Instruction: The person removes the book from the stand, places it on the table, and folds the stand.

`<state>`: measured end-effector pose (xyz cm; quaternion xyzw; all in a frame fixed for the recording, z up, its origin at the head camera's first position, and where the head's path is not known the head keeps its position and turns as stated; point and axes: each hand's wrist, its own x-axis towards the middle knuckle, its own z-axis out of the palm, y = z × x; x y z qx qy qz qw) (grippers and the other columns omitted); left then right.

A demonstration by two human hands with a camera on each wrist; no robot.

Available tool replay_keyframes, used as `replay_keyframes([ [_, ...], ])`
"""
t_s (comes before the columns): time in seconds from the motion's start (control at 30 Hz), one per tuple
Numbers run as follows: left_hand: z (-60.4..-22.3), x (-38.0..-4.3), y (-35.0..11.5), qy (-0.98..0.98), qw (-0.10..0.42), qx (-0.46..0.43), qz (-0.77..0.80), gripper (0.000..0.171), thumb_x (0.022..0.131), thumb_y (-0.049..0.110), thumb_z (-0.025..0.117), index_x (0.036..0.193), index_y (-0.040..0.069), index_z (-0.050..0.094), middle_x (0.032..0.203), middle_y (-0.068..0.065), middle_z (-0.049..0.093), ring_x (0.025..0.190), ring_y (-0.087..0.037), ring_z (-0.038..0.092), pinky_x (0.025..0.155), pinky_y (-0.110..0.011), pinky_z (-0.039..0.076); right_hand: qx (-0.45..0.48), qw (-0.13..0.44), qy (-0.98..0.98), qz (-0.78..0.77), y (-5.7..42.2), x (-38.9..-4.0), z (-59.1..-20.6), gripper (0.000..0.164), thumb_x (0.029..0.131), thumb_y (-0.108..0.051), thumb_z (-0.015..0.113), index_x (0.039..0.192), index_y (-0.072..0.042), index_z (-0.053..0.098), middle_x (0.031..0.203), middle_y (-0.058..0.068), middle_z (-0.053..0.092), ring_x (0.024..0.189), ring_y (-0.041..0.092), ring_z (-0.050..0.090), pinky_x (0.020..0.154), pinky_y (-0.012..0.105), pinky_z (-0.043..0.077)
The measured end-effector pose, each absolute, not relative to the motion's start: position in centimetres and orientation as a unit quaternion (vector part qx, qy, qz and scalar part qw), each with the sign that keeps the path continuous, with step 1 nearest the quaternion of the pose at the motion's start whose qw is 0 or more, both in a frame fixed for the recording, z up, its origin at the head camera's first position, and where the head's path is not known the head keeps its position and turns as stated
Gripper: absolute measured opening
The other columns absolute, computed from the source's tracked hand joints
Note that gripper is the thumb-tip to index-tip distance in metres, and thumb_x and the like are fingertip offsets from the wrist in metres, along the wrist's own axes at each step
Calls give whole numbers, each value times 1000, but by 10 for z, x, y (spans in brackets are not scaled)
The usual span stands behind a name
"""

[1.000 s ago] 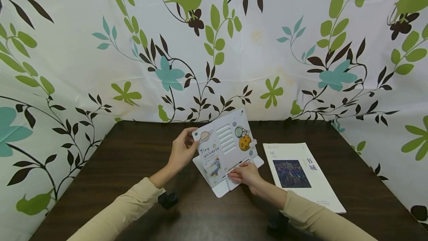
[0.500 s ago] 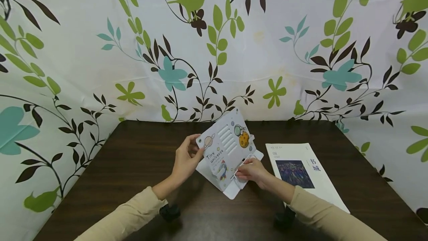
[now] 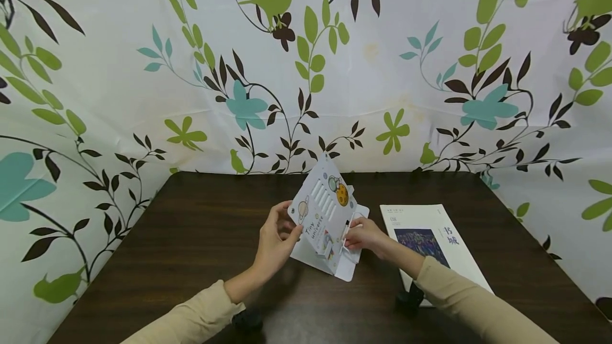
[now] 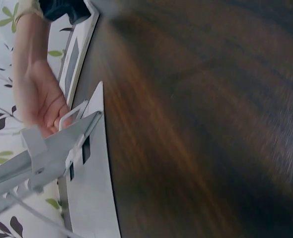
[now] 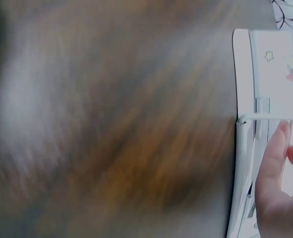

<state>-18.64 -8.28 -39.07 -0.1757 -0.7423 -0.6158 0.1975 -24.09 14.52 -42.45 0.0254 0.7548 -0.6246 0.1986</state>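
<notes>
A white book stand [image 3: 313,195] printed with a planet, an astronaut and the words "Tiny universe" stands at the table's middle, its panel tilted up over a flat base [image 4: 94,203]. My left hand [image 3: 274,240] grips the panel's left corner between thumb and fingers. Low on the front, my right hand [image 3: 365,237] pinches a white wire bracket [image 5: 265,117] near the ledge. In the left wrist view, the panel's underside and a thin support rod [image 4: 42,214] show above the base.
A white book [image 3: 462,267] with a dark picture on its cover lies to the right, partly under my right forearm. The dark wooden table [image 3: 210,216] ends at a patterned cloth [image 3: 344,89] behind. Black wrist cameras [image 3: 409,298] hang under the sleeves.
The stand has turned, its panel now facing more to the right and standing steeper. My left hand has moved right and nearer with its corner; my right hand keeps to the bracket.
</notes>
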Motion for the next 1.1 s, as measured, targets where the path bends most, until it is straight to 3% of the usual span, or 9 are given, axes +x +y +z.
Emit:
replay_keyframes([
  [0.2, -398, -181, -75, -730, 187, -183, -631, 55, 78, -9, 63, 126, 5, 41, 99, -15, 52, 69, -9, 58, 53, -24, 53, 10, 211, 770, -603, 150, -251, -423, 24, 80, 2, 52, 99, 5, 38, 63, 4, 58, 55, 9, 56, 51, 21, 49],
  [0.6, -404, -171, -59, -721, 200, -193, -634, 56, 80, -1, 65, 128, 2, 36, 100, -18, 53, 74, -15, 62, 57, -24, 53, -25, 211, 806, -553, 152, -264, -421, 25, 78, -1, 52, 99, 5, 41, 61, 4, 54, 51, 10, 53, 50, 21, 47],
  [1.1, -387, -161, -55, -748, 187, -174, -612, 55, 78, -7, 64, 125, -7, 35, 98, -19, 54, 74, -18, 61, 59, -27, 54, -17, 214, 822, -528, 152, -265, -417, 32, 80, -5, 55, 107, 7, 43, 66, 5, 54, 54, 12, 52, 52, 22, 47],
])
